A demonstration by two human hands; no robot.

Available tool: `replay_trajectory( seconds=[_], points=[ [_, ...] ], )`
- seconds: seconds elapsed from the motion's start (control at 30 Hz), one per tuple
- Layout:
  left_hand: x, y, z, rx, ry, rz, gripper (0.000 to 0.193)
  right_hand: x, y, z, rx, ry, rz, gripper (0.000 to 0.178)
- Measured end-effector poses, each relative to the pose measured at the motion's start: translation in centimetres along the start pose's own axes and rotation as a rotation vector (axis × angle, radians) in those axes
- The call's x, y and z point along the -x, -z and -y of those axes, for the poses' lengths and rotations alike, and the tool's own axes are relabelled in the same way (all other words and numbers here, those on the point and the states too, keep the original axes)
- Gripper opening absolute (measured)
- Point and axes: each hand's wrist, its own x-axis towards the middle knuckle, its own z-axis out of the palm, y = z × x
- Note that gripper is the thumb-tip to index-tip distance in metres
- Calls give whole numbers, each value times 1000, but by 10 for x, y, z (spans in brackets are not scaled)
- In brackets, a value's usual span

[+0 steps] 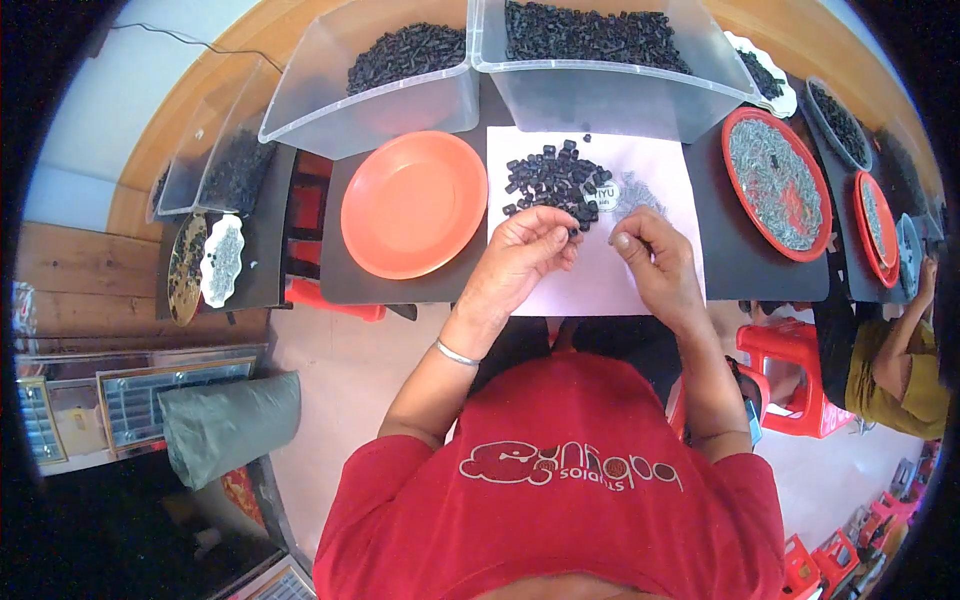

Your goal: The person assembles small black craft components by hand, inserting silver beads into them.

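Observation:
My left hand (pixel 525 252) is closed in a pinch on a small black plastic piece (pixel 573 232), its end showing at the fingertips. Just to the right, my right hand (pixel 655 262) has its thumb and forefinger pressed together; whatever they hold is too small to make out. Both hands hover over the near part of a pale sheet (pixel 600 290) on the dark table. Beyond them on the sheet lies a loose pile of small black plastic pieces (pixel 548 178). A small heap of thin silvery metal pins (pixel 640 192) is beside it, partly behind my right hand.
An orange plate (pixel 412 205) sits at left, a red plate (pixel 735 190) of metal pins at right. Two clear bins (pixel 370 115) (pixel 620 95) of black pieces stand behind. A red stool (pixel 795 370) and another person's arm (pixel 905 340) are at far right.

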Motion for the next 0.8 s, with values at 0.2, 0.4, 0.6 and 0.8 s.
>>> replay_trajectory(
  seconds=[0.2, 0.4, 0.6, 0.8],
  points=[
    [-1, 10, 8, 78, 37, -18, 16, -10, -17, 0, 11, 58, 49, 9],
    [0, 7, 0, 143, 7, -5, 18, -16, -26, -1, -23, 2, 50, 15],
    [-1, 9, 4, 140, 8, 6, 19, -18, -31, -1, -79, 5, 10, 15],
    [1, 10, 5, 195, 11, -12, 14, -15, -33, 4, -49, 15, 19, 13]
  ],
)
